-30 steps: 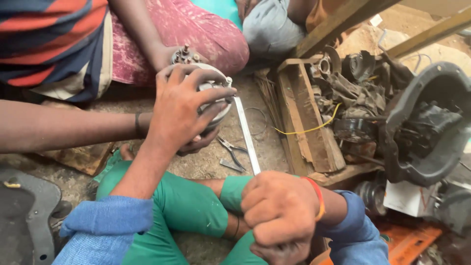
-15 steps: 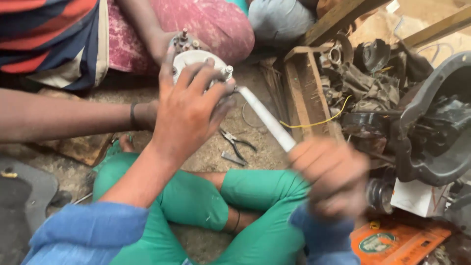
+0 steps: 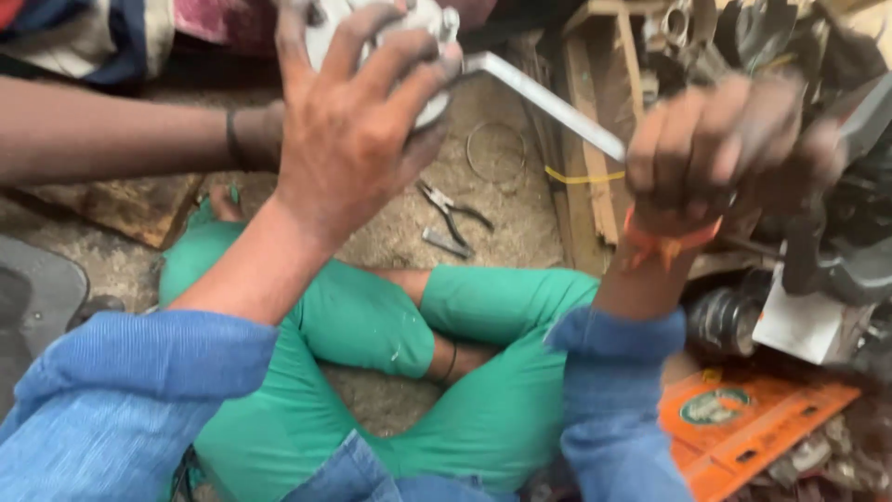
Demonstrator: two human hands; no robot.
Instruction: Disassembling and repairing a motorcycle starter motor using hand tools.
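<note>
— So, what do the hands have hold of?

— Right hand (image 3: 720,153) is wrapped in a fist round the near end of a flat metal bar (image 3: 548,102); motion blurs it a little. Left hand (image 3: 358,130) has its fingers spread and pressed over a round pale metal housing (image 3: 423,19) at the top edge of the view. The bar runs slantwise from the fist up to that housing and meets it at its right side.

— And where is the housing sitting?

— Up off the ground, far side of the person's crossed legs in green trousers (image 3: 483,372). Another person's forearm (image 3: 121,130) reaches in from the left, with a dark band at the wrist, its hand hidden behind the left hand, so whether it holds the housing I cannot tell.

— What's the floor like?

— Bare packed dirt and sand (image 3: 400,232), scuffed. A pair of pliers (image 3: 451,216) lies on it just beyond the knees, with a thin wire ring (image 3: 495,149) further back. A rough wooden crate (image 3: 590,186) stands right of centre, crossed by a yellow wire (image 3: 581,176). Dark engine parts (image 3: 836,223) crowd the right edge, and an orange carton (image 3: 753,418) lies flat at the lower right corner. A grey slab (image 3: 37,297) sits at the left edge.
</note>
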